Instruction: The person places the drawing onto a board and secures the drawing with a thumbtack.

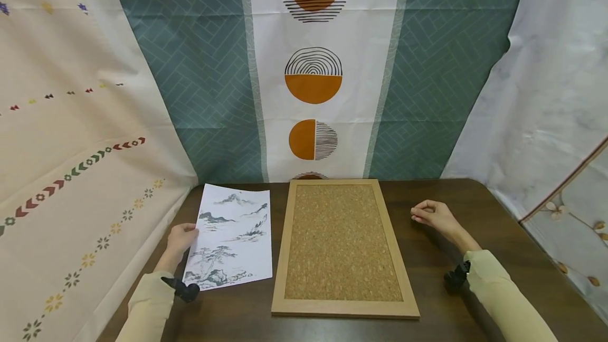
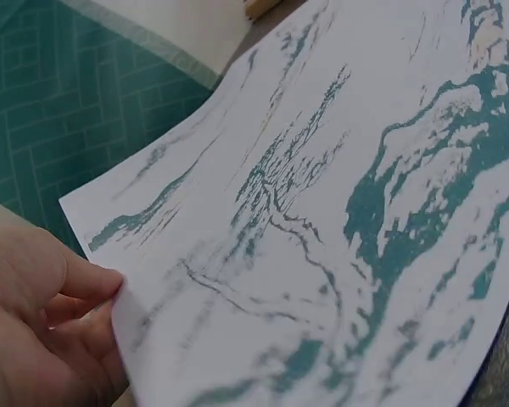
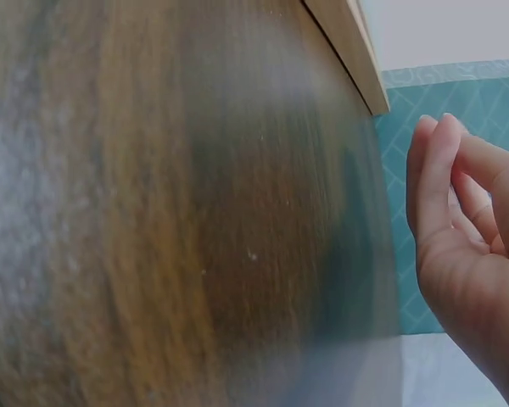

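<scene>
A white sheet of paper [image 1: 231, 239] with a grey-green ink landscape print stands out at the left. My left hand [image 1: 182, 240] pinches its left edge, thumb and fingers meeting there in the left wrist view. The sheet bends a little and its far end is lifted. A wood-framed cork board [image 1: 343, 241] lies flat in the middle of the table, to the right of the paper. Beyond the board's right side, my right hand [image 1: 437, 216] hovers over the table. In the right wrist view its thumb and fingertips are drawn together, with nothing visible between them.
The dark wooden table [image 1: 228, 318] reaches a hanging cloth [image 1: 204, 67] at the back. A patterned cream cloth [image 1: 71, 173] hangs at the left, a pale one [image 1: 551, 94] at the right. Each wrist carries a black camera [image 1: 456, 276].
</scene>
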Available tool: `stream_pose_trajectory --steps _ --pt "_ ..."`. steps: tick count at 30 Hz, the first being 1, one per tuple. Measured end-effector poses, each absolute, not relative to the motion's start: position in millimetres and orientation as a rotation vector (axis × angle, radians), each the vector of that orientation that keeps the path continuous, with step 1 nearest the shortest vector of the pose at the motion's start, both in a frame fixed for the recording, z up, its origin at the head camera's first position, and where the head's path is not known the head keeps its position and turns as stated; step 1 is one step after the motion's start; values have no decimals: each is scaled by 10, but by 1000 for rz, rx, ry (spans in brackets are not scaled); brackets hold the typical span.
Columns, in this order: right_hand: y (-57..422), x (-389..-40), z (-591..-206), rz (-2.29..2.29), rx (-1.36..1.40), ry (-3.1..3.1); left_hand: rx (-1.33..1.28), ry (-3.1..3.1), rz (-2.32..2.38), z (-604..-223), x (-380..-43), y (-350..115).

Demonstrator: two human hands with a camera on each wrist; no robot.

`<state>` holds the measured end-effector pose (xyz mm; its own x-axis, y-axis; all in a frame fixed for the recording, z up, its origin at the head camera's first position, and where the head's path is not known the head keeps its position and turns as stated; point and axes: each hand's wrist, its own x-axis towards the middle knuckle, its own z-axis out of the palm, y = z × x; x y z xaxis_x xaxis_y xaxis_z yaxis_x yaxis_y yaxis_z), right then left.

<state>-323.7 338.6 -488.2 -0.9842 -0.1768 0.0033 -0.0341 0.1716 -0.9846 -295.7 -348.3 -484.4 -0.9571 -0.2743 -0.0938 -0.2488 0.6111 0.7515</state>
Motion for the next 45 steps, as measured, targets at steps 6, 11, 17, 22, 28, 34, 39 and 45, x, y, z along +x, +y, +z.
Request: stream_pose_trajectory --steps 6,11,17,22,28,34,39,45 --pt "3376 -3259 -4896 -2064 -218 2214 445 -2742 -1435 -4907 -2936 -3546" --pt "3361 -3267 -4911 -2140 -224 2134 471 -2723 -1487 -4968 -2947 -3584" --pt "3311 -3280 -4894 -2161 -179 2186 501 -2709 -1504 -4939 -2957 -3543" --pt "3274 -3284 -4898 -2189 -171 2198 459 -2687 -1561 -4930 -2962 -3488" --pt "3233 -3282 -4942 -2254 -210 2138 423 -2655 -1614 -4956 -2967 -3378" --pt "3195 -3303 -4973 -2294 -224 2113 432 -2696 -1614 -4963 -2962 -3212" --pt "3159 -3320 -4955 -2283 -202 2068 400 -2701 -1635 -4928 -2944 -3102" --pt "3116 -3317 -4939 -2240 -183 2084 361 -2654 -1707 -4929 -2932 -3040"
